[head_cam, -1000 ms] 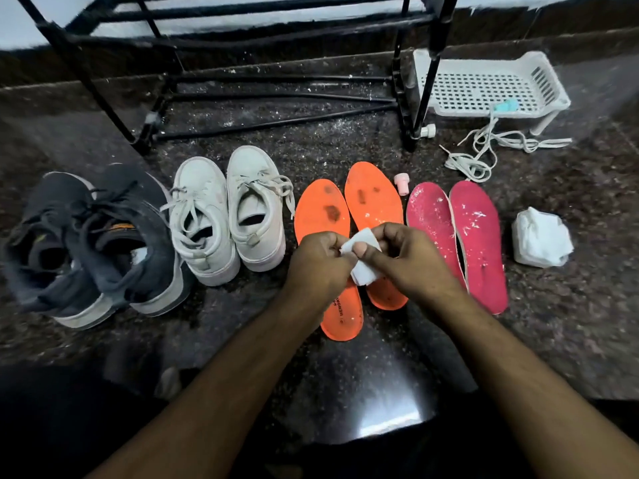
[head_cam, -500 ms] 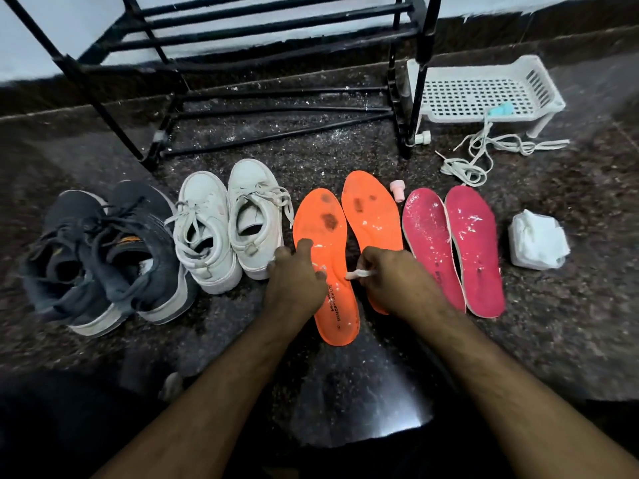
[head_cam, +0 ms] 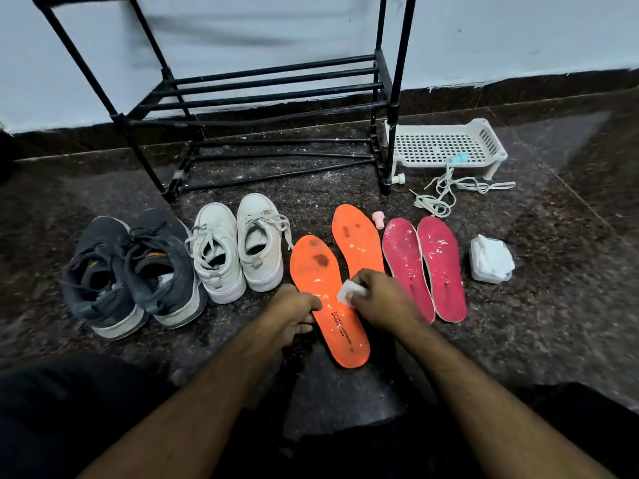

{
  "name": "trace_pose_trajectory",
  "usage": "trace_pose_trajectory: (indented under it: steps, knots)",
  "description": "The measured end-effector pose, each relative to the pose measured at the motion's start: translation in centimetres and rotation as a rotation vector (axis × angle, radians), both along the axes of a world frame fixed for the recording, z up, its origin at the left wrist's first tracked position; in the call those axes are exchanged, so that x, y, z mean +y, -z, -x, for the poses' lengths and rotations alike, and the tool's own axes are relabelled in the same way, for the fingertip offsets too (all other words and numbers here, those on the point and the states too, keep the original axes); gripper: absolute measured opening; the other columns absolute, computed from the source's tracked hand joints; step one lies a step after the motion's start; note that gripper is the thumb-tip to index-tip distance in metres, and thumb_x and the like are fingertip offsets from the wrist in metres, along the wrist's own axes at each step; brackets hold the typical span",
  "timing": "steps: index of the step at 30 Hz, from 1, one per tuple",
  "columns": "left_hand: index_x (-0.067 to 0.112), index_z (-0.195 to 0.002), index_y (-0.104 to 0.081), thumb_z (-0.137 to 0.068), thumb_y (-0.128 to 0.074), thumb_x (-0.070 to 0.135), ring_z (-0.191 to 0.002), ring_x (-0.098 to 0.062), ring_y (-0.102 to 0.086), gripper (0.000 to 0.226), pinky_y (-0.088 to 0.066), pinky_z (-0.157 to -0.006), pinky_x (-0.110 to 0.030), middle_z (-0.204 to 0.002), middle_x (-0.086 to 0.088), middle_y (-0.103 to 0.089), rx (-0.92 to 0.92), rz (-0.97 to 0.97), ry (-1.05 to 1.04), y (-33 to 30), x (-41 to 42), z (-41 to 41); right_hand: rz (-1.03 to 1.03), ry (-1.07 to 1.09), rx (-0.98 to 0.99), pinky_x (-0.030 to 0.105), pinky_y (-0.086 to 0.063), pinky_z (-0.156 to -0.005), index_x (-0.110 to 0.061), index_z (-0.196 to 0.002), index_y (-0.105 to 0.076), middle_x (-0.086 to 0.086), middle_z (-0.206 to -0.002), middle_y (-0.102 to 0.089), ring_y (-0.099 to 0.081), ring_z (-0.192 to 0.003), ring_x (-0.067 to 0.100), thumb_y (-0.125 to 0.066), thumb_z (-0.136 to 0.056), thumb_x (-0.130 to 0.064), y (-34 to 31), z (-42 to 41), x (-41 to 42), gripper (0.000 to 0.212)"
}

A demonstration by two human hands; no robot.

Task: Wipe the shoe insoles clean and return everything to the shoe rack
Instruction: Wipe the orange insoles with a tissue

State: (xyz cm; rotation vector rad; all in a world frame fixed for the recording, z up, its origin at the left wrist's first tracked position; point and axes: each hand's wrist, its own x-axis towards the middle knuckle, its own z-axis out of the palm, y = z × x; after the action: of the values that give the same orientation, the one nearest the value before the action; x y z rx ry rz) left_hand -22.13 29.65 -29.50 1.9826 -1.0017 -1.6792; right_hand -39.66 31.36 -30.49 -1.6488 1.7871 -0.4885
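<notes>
Right now my right hand [head_cam: 382, 299] pinches a small white wipe [head_cam: 351, 292] and presses it onto the nearer orange insole [head_cam: 328, 299], about midway along it. My left hand [head_cam: 294, 311] grips that insole's left edge, thumb over the top and fingers curled under, so the two hands sit close together with only the insole's width between them. Dark stains mark the insole's far end, beyond my hands. The second orange insole [head_cam: 358, 240] lies just beyond my right hand, partly hidden by it. To the right of that hand lie two pink insoles [head_cam: 427, 267] side by side, speckled with white, and further right a crumpled pile of white wipes [head_cam: 491, 259]. To the left of my left hand stand a pair of white sneakers [head_cam: 238, 247], then a pair of dark sneakers [head_cam: 131, 271]. Well beyond both hands stands the black shoe rack [head_cam: 273, 108] on the floor, with a white plastic tray [head_cam: 446, 145] and loose white laces [head_cam: 446, 191] to its right.
</notes>
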Motion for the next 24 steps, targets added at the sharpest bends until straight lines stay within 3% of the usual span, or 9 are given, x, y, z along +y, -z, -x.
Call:
trace_pose_trajectory:
  steps: [1, 4, 6, 9, 13, 15, 18, 24]
  knots:
    - [0.013, -0.103, -0.055, -0.09, -0.061, 0.003, -0.062, -0.016, -0.062, 0.017, -0.053, -0.063, -0.029, -0.085, -0.007, -0.069, 0.041, -0.029, 0.007, 0.0, 0.0, -0.1, 0.012, 0.04, -0.047, 0.024, -0.037, -0.067, -0.026, -0.088, -0.059, -0.005, -0.083, -0.066, -0.06, -0.078, 0.017, -0.066, -0.087, -0.023, -0.1, 0.2, 0.1, 0.008]
    - [0.01, -0.112, -0.061, -0.09, -0.059, -0.003, -0.081, -0.025, -0.071, 0.025, -0.058, -0.079, -0.04, -0.096, -0.01, -0.074, 0.18, -0.089, 0.047, -0.1, 0.1, -0.1, -0.033, 0.097, -0.178, 0.028, -0.044, -0.066, -0.021, -0.086, -0.059, -0.005, -0.077, -0.063, -0.058, -0.071, 0.016, -0.068, -0.087, -0.021, 0.1, 0.6, 0.1, 0.009]
    - [0.01, -0.106, -0.063, -0.089, -0.06, -0.007, -0.084, -0.026, -0.072, 0.024, -0.057, -0.085, -0.046, -0.092, -0.009, -0.076, 0.235, -0.107, 0.064, -0.3, 0.4, 0.0, -0.081, 0.103, -0.287, 0.035, -0.049, -0.065, -0.018, -0.086, -0.062, -0.003, -0.074, -0.064, -0.056, -0.067, 0.015, -0.07, -0.082, -0.023, 0.2, 0.5, 0.1, 0.011]
    - [0.006, -0.11, -0.067, -0.089, -0.071, 0.007, -0.079, -0.023, -0.072, 0.021, -0.059, -0.079, -0.045, -0.09, -0.01, -0.076, 0.333, -0.096, 0.029, -0.4, 0.3, 0.0, -0.091, 0.047, -0.289, 0.038, -0.053, -0.066, -0.018, -0.085, -0.063, 0.001, -0.076, -0.068, -0.058, -0.066, 0.013, -0.071, -0.076, -0.027, 0.6, 0.3, -0.4, 0.015]
    - [0.005, -0.115, -0.067, -0.089, -0.074, 0.032, -0.08, -0.023, -0.073, 0.039, -0.06, -0.068, -0.042, -0.088, -0.005, -0.077, 0.355, 0.101, -0.321, 0.3, -2.1, -0.9, -0.116, -0.035, -0.285, 0.029, -0.047, -0.064, -0.021, -0.087, -0.065, -0.007, -0.075, -0.066, -0.057, -0.066, 0.009, -0.073, -0.083, -0.017, 0.4, 0.4, -0.6, 0.01]
    - [0.004, -0.12, -0.061, -0.081, -0.081, 0.038, -0.075, -0.022, -0.074, 0.056, -0.057, -0.057, -0.035, -0.096, -0.009, -0.077, 0.317, 0.155, -0.383, 0.7, -2.7, -0.9, -0.108, -0.117, -0.26, 0.025, -0.045, -0.065, -0.022, -0.088, -0.065, -0.01, -0.075, -0.064, -0.055, -0.067, 0.006, -0.073, -0.084, -0.016, 0.2, 0.3, -0.6, 0.011]
    - [-0.003, -0.117, -0.055, -0.069, -0.092, 0.028, -0.06, -0.02, -0.069, 0.068, -0.053, -0.047, -0.026, -0.1, -0.023, -0.073, 0.247, 0.251, -0.368, 1.2, -2.2, 0.0, -0.087, -0.236, -0.216, 0.026, -0.045, -0.065, -0.025, -0.087, -0.063, -0.013, -0.075, -0.063, -0.054, -0.069, 0.002, -0.072, -0.084, -0.016, -0.5, 0.1, -0.5, 0.013]
    - [0.001, -0.112, -0.059, -0.051, -0.099, 0.016, -0.082, -0.036, -0.074, 0.074, -0.063, -0.064, -0.045, -0.097, -0.02, -0.074, 0.283, 0.35, -0.395, 1.6, -2.0, 0.4, -0.084, -0.301, -0.121, 0.032, -0.051, -0.079, -0.036, -0.08, -0.058, -0.012, -0.085, -0.066, -0.06, -0.081, 0.006, -0.073, -0.083, -0.017, -0.8, 0.1, -0.4, 0.024]
